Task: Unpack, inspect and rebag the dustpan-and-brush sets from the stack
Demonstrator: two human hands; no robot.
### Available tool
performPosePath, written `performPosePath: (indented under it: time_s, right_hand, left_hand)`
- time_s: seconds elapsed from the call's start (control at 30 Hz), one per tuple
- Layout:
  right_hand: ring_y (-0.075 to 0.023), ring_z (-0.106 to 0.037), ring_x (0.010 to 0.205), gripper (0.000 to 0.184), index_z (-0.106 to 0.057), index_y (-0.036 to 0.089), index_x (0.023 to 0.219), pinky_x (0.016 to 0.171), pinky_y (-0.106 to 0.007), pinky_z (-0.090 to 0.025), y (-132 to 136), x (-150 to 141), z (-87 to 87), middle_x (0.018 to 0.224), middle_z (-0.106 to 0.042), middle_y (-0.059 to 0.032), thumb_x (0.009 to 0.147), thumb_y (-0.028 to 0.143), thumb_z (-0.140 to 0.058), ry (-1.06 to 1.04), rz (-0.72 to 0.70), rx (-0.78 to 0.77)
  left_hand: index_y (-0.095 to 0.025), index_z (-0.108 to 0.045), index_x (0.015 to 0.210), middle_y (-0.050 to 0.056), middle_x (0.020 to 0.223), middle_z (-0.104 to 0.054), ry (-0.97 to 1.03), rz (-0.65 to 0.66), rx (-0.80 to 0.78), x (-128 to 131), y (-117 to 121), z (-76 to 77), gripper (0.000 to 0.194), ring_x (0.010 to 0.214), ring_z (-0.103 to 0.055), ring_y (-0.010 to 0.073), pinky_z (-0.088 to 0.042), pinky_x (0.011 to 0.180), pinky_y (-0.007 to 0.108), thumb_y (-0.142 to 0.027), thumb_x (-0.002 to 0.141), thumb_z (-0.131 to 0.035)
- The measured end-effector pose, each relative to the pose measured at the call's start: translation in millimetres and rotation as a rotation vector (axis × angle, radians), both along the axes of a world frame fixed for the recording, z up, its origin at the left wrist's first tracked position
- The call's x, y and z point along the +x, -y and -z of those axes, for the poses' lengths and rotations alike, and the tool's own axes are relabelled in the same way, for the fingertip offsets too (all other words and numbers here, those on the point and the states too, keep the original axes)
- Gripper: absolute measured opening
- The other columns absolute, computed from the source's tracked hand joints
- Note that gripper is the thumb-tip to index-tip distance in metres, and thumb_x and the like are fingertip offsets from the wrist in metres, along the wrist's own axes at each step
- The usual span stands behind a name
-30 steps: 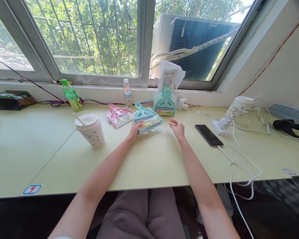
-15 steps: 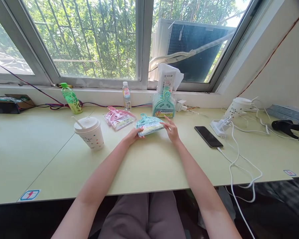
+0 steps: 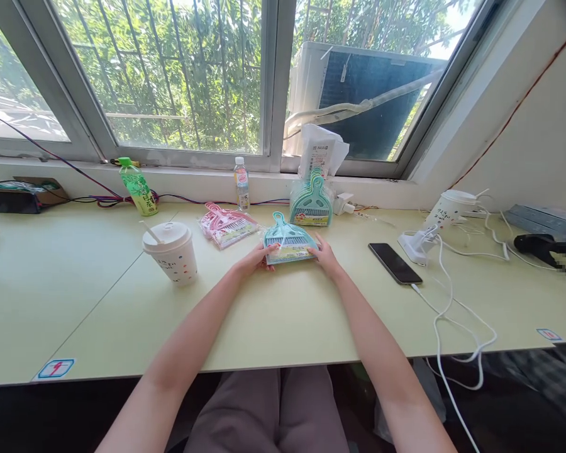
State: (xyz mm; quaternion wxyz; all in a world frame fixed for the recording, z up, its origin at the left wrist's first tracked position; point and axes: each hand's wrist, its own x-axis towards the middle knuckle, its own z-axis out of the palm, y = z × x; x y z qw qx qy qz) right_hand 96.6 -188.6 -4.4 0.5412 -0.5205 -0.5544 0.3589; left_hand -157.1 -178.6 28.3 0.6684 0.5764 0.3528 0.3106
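Observation:
A teal mini dustpan-and-brush set (image 3: 288, 240) in clear wrapping is tilted up off the pale green desk (image 3: 273, 314), held at its two lower corners. My left hand (image 3: 257, 257) grips the left corner and my right hand (image 3: 324, 255) grips the right corner. A pack of pink sets (image 3: 226, 224) lies to the left of it. Behind it, near the sill, a stack of teal sets (image 3: 311, 202) stands upright.
A lidded paper cup with a straw (image 3: 170, 251) stands to the left. A green bottle (image 3: 138, 187) and a small water bottle (image 3: 241, 182) are by the sill. A phone (image 3: 395, 263) on a white cable, a charger stand (image 3: 417, 241) and another cup (image 3: 449, 206) lie to the right.
My right hand came in from the right and took the set's right corner. The teal set was turned and raised so that its face points toward me.

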Motion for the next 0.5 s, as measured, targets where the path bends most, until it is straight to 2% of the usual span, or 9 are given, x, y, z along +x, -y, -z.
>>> performPosePath:
  time_s: [0.07,0.13,0.2,0.27,0.33,0.4,0.5]
  right_hand:
    - [-0.0218,-0.065,0.092,0.067,-0.052,0.019,0.132,0.081,-0.039,-0.055,-2,3,1.4,0.109,-0.069,-0.0081,0.069,0.032,-0.068,-0.13,-0.01,-0.097]
    - [-0.021,-0.066,0.086,0.071,-0.05,0.019,0.133,0.079,-0.039,-0.056,-3,5,0.7,0.105,-0.07,-0.0075,0.066,0.032,-0.07,-0.196,0.06,-0.077]
    - [-0.0208,-0.067,0.085,0.081,-0.043,0.02,0.139,0.08,-0.04,-0.056,-3,7,-1.7,0.103,-0.07,-0.0074,0.065,0.033,-0.072,-0.192,0.134,0.009]
    - [-0.0218,-0.066,0.09,0.082,-0.042,0.018,0.14,0.083,-0.04,-0.055,-4,11,-4.5,0.106,-0.07,-0.0098,0.065,0.035,-0.072,-0.156,0.184,0.112]
    - [-0.023,-0.065,0.094,0.072,-0.051,0.014,0.132,0.085,-0.04,-0.054,-3,18,-5.9,0.111,-0.068,-0.0131,0.066,0.037,-0.07,-0.113,0.236,0.191]
    - [-0.0227,-0.065,0.091,0.059,-0.059,0.013,0.122,0.082,-0.039,-0.054,-4,27,-4.5,0.114,-0.067,-0.0147,0.068,0.036,-0.066,-0.055,0.318,0.228]
    - [-0.021,-0.065,0.081,0.049,-0.062,0.014,0.114,0.076,-0.037,-0.053,-7,44,1.7,0.107,-0.069,-0.0139,0.069,0.033,-0.061,0.056,0.474,0.218]
  left_hand:
    - [-0.017,-0.054,0.116,0.012,0.089,-0.071,0.042,-0.001,-0.017,0,2,-4.2,0.062,0.065,-0.068,0.0194,-0.051,0.049,0.025,-0.067,0.08,-0.051]
    - [-0.019,-0.053,0.121,0.012,0.097,-0.07,0.061,-0.024,0.013,3,5,-6.5,0.066,0.077,-0.069,0.0216,-0.052,0.055,0.025,-0.067,0.077,-0.055]
    - [-0.022,-0.046,0.13,0.011,0.105,-0.069,0.038,-0.087,0.118,11,7,-4.9,0.071,0.082,-0.068,0.0202,-0.052,0.058,0.024,-0.052,0.071,-0.071]
    - [-0.024,-0.038,0.135,0.009,0.109,-0.067,-0.023,-0.186,0.236,24,6,-0.1,0.077,0.079,-0.066,0.0172,-0.05,0.058,0.023,-0.036,0.069,-0.076]
    - [-0.023,-0.041,0.131,0.009,0.108,-0.067,-0.129,-0.3,0.318,42,2,5.6,0.061,0.075,-0.065,0.0158,-0.049,0.059,0.024,-0.03,0.076,-0.067]
    - [-0.02,-0.052,0.118,0.01,0.103,-0.067,-0.311,-0.389,0.416,61,-7,9.6,0.036,0.076,-0.065,0.0184,-0.048,0.062,0.028,-0.029,0.084,-0.057]
    - [-0.019,-0.061,0.1,0.011,0.097,-0.067,-0.597,-0.403,0.636,85,-25,12.5,0.019,0.091,-0.062,0.0258,-0.047,0.074,0.034,-0.03,0.087,-0.053]
